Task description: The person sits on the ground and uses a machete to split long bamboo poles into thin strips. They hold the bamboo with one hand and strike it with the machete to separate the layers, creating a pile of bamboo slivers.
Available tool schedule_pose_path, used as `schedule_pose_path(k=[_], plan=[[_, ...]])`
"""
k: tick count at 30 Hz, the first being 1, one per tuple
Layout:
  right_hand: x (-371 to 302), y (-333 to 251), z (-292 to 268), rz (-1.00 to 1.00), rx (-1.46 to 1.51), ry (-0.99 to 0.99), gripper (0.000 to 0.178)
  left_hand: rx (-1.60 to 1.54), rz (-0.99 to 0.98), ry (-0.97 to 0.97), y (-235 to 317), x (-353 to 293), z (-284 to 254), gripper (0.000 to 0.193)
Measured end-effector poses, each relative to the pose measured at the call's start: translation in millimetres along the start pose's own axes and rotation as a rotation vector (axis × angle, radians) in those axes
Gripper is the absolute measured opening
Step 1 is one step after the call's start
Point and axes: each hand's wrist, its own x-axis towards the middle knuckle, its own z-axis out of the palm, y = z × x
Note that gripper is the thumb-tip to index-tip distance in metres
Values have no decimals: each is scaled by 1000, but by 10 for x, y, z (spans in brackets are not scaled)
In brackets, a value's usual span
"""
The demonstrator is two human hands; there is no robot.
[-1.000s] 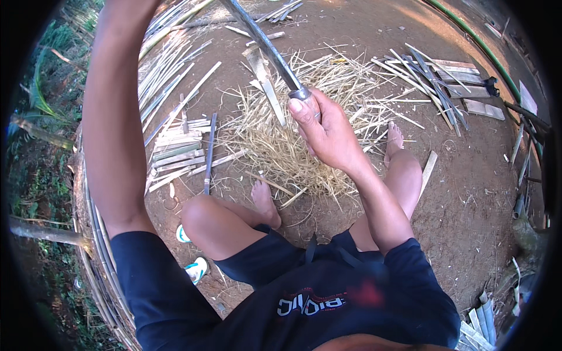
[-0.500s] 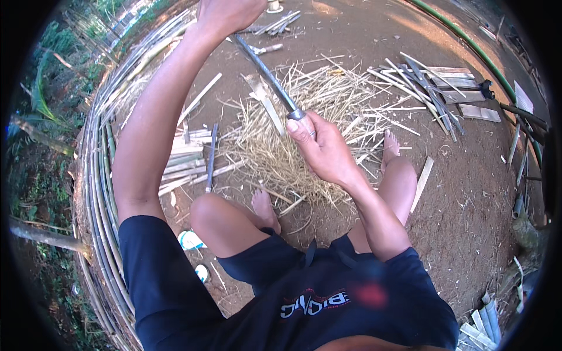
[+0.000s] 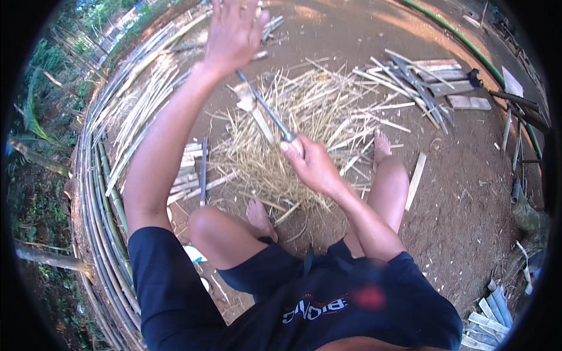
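My right hand [image 3: 315,168] is closed around the handle of a long knife [image 3: 270,112]. Its narrow metal blade, seen nearly edge-on, points up and left from a ring at the handle. My left hand [image 3: 235,36] is raised at the top, back toward me, fingers stretched and spread, with nothing visible in it. The blade's far end comes close to its wrist; I cannot tell whether they touch. Below the blade, a flat split bamboo piece [image 3: 260,124] rests on a heap of pale bamboo shavings [image 3: 293,167] between my bare feet.
Long bamboo poles [image 3: 88,202] line the left side. Split strips [image 3: 140,111] lie beside them, with short pieces [image 3: 186,182] near my left knee. More slats [image 3: 421,88] lie at the far right. A long green pole [image 3: 462,41] crosses the upper right; cut pieces [image 3: 492,313] sit lower right.
My left hand has come further into view, its fingers now spread instead of curled. My right hand and the knife have moved slightly down and left.
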Motion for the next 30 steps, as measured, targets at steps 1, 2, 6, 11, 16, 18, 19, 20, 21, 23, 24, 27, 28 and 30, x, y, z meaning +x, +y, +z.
schedule_pose_path(k=[1,2,6,11,16,18,19,20,21,23,24,27,28,30], plan=[[-11,54,12,10,12,4,43,109,21,-18,-73,-9,37,60],[99,38,-62,-46,-5,52,46,229,58,-22,-247,132,30,60],[203,263,112,156,-12,-83,47,117,-145,-135,-445,-721,598,52],[487,593,315,198,-1,-77,50,-340,-588,-3,-634,-1370,466,56],[643,721,346,212,-5,-61,51,-814,-863,-67,-136,-1347,-235,59],[668,610,430,205,74,-102,52,-746,-696,-22,25,-1301,-372,58],[664,590,491,179,71,-107,52,-626,-690,-32,6,-1294,-386,55],[675,591,507,153,67,-100,53,-515,-673,-42,-18,-1222,-377,52],[666,592,553,132,70,-93,53,-405,-654,-61,-39,-1165,-406,49],[640,573,574,134,84,-89,51,-569,-594,6,19,-1027,-501,36],[603,532,554,147,106,-88,51,-551,-629,60,121,-1013,-491,33],[448,472,518,188,346,-150,48,-634,-773,39,130,-1103,-626,23],[395,394,503,258,519,-206,46,-624,-750,56,147,-1125,-655,22],[347,215,544,300,598,-270,43,-518,-770,-31,9,-1243,-714,23]])
